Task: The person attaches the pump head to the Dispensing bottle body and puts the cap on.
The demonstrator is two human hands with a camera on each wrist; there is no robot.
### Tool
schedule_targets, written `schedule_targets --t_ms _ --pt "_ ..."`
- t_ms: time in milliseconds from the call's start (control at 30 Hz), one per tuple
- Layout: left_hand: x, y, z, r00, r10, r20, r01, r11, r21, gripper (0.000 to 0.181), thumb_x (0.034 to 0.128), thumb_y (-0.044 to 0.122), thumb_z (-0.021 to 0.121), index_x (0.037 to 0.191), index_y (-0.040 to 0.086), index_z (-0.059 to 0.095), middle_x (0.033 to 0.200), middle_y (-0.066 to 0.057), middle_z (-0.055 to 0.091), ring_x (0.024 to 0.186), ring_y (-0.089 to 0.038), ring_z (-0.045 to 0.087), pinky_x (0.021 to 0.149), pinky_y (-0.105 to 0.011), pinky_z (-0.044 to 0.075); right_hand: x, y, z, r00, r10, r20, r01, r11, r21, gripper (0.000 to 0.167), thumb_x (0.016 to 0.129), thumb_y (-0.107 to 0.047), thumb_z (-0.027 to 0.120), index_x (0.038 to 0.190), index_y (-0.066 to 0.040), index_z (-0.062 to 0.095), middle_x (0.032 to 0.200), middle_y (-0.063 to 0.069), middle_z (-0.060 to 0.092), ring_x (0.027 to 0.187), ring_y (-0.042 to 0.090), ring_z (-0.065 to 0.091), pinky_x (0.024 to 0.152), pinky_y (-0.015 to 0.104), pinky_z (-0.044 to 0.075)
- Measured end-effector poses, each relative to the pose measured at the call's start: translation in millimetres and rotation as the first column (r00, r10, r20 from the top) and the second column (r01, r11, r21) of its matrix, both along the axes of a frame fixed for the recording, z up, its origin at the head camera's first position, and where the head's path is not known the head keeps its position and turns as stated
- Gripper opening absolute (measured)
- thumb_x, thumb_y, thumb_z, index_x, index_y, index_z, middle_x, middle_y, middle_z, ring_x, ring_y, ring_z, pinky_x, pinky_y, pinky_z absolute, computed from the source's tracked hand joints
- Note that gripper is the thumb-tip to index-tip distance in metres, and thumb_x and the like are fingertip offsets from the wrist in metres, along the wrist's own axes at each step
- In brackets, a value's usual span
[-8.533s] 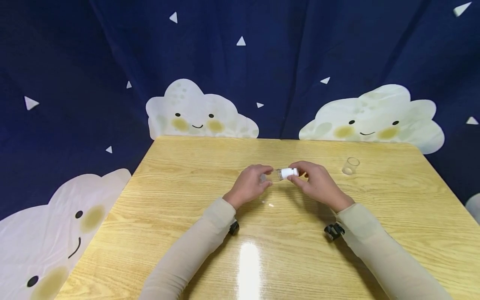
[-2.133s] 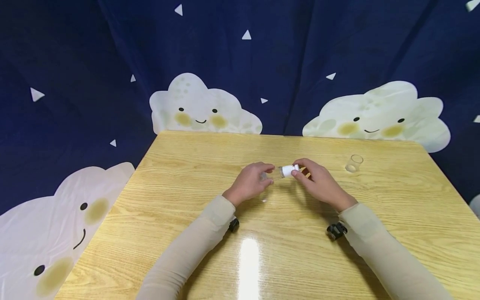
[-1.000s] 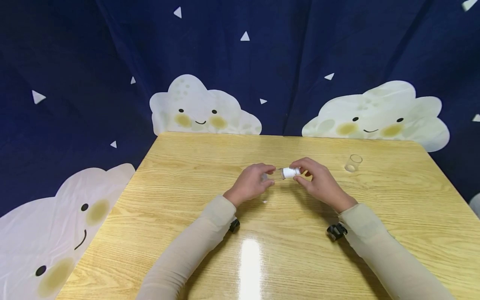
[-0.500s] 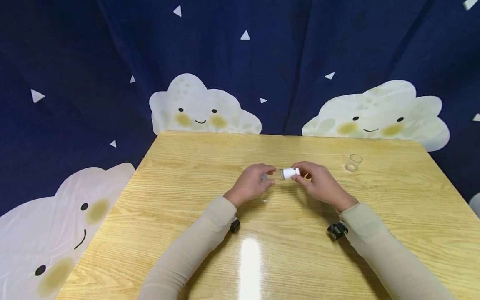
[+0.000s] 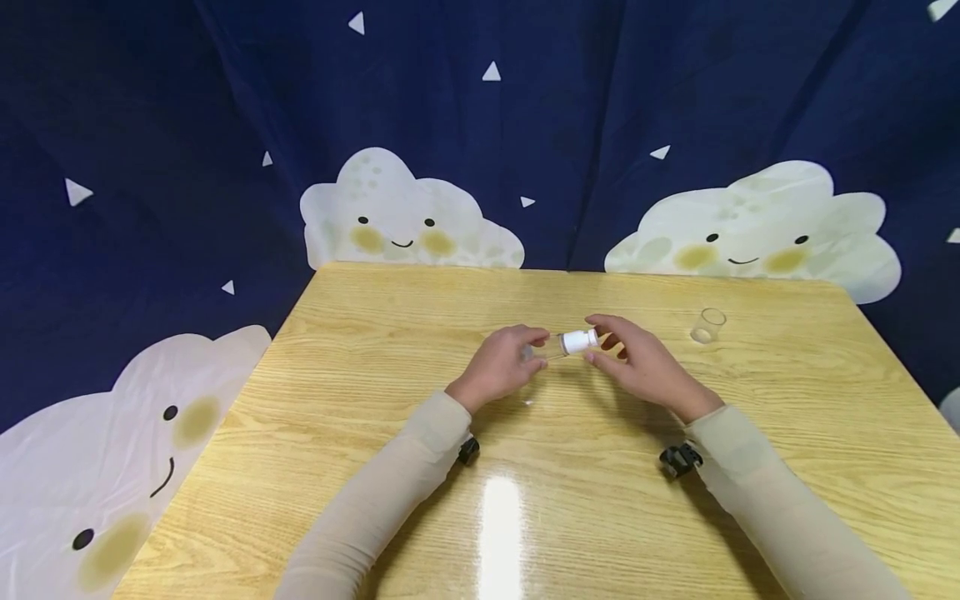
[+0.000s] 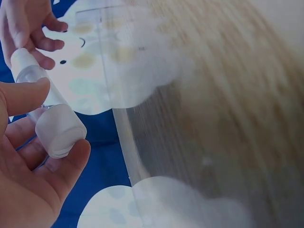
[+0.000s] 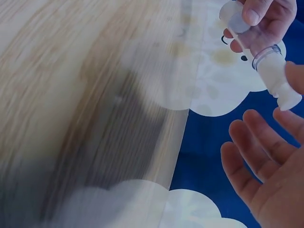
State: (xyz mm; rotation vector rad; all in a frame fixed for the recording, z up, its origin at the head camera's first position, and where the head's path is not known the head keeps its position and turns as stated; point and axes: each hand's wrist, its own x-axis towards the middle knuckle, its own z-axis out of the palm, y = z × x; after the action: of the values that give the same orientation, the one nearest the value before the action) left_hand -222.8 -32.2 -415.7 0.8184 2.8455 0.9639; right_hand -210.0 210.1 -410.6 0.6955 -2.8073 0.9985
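Above the middle of the table, my left hand [image 5: 497,369] holds a small clear bottle [image 5: 578,342] with a white pump-like top, tilted nearly on its side. Thumb and fingers pinch it near its pale base, as the left wrist view of the bottle [image 6: 61,128] shows. The top points toward my right hand [image 5: 647,364], whose thumb and fingers are spread around its end. In the right wrist view the fingers lie apart beside the white top [image 7: 277,78]. Whether a fingertip still touches it, I cannot tell.
A short clear cylinder [image 5: 708,326], like a cap or cup, stands toward the back right of the wooden table [image 5: 360,433]. A dark blue curtain [image 5: 562,100] with cloud prints hangs behind the far edge and along the left side.
My right hand's thumb and fingers have parted from their pinch on the white top, and that wrist has shifted slightly right. My left hand keeps its hold on the bottle.
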Motion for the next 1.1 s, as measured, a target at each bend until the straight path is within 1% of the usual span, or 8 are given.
schedule_targets --t_ms 133,267,433,533,700,867,1000,1100 --pt "-0.1 -0.7 -0.3 1.000 -0.003 0.007 0.003 1.000 0.006 0.044 0.0929 0.019 0.070 0.134 0.009 0.061 0.123 -0.008 0.070 0.114 -0.024 0.065 0.100 -0.039 0.053 2.0 2 0.7 0.998 0.018 -0.062 -0.019 1.000 -0.010 0.049 0.091 -0.013 0.071 0.137 -0.009 0.056 0.121 0.013 0.065 0.096 0.027 0.065 0.075 0.039 0.054" --pt "-0.5 0.0 -1.2 1.000 -0.009 -0.001 0.009 1.000 0.003 0.043 0.0934 0.019 0.070 0.134 0.009 0.062 0.124 -0.007 0.071 0.114 -0.023 0.065 0.099 -0.037 0.054 2.0 0 0.7 0.992 0.029 -0.126 -0.031 0.999 -0.014 0.044 0.089 -0.008 0.073 0.131 -0.012 0.062 0.116 0.009 0.068 0.090 0.020 0.066 0.072 0.037 0.055" --pt "0.1 0.1 -0.2 1.000 -0.014 0.014 0.014 1.000 -0.004 0.043 0.0941 0.021 0.069 0.135 0.011 0.061 0.124 -0.007 0.071 0.115 -0.023 0.065 0.099 -0.038 0.054 1.1 -4 0.1 0.985 0.023 -0.171 -0.026 1.000 -0.016 0.034 0.087 -0.005 0.074 0.119 -0.013 0.067 0.111 0.005 0.069 0.085 0.016 0.064 0.070 0.038 0.055" --pt "0.0 -0.2 -0.2 1.000 -0.021 0.024 0.021 1.000 -0.007 0.043 0.0942 0.021 0.069 0.135 0.010 0.061 0.124 -0.007 0.071 0.116 -0.024 0.064 0.100 -0.039 0.054 1.2 -5 -0.2 0.983 0.021 -0.184 -0.024 1.000 -0.017 0.031 0.087 -0.004 0.074 0.115 -0.013 0.068 0.110 0.004 0.070 0.084 0.015 0.064 0.069 0.036 0.055" --pt "-0.2 -0.8 -2.1 1.000 -0.024 0.021 0.024 1.000 -0.009 0.043 0.0937 0.021 0.069 0.135 0.009 0.061 0.124 -0.007 0.071 0.116 -0.024 0.064 0.100 -0.038 0.053 1.7 -6 -0.9 0.985 0.022 -0.169 -0.024 1.000 -0.010 0.030 0.088 -0.006 0.073 0.116 -0.013 0.068 0.109 0.004 0.070 0.084 0.015 0.064 0.069 0.034 0.055" --pt "0.0 -1.2 -4.2 1.000 -0.022 0.014 0.022 1.000 -0.012 0.043 0.0930 0.021 0.070 0.134 0.010 0.062 0.123 -0.006 0.071 0.117 -0.023 0.064 0.100 -0.037 0.053 2.8 -6 -0.4 0.990 0.028 -0.135 -0.028 1.000 0.001 0.026 0.090 -0.010 0.072 0.116 -0.011 0.068 0.105 0.005 0.071 0.083 0.015 0.063 0.070 0.032 0.055" --pt "0.3 -1.2 -3.5 1.000 -0.019 0.000 0.019 1.000 -0.014 0.043 0.0924 0.020 0.071 0.133 0.010 0.062 0.123 -0.007 0.071 0.115 -0.024 0.064 0.099 -0.038 0.054 2.2 -7 0.7 0.995 0.018 -0.096 -0.017 1.000 0.015 0.021 0.093 -0.016 0.069 0.113 -0.008 0.069 0.099 0.005 0.071 0.082 0.015 0.062 0.071 0.032 0.055" --pt "0.6 -1.4 -2.6 1.000 -0.015 -0.014 0.015 1.000 -0.016 0.043 0.0917 0.019 0.072 0.132 0.010 0.063 0.122 -0.007 0.072 0.114 -0.024 0.064 0.099 -0.039 0.054 1.0 -9 1.2 0.998 0.003 -0.070 0.000 0.999 0.045 0.020 0.096 -0.022 0.066 0.109 -0.008 0.071 0.094 0.005 0.072 0.079 0.014 0.061 0.069 0.030 0.053"
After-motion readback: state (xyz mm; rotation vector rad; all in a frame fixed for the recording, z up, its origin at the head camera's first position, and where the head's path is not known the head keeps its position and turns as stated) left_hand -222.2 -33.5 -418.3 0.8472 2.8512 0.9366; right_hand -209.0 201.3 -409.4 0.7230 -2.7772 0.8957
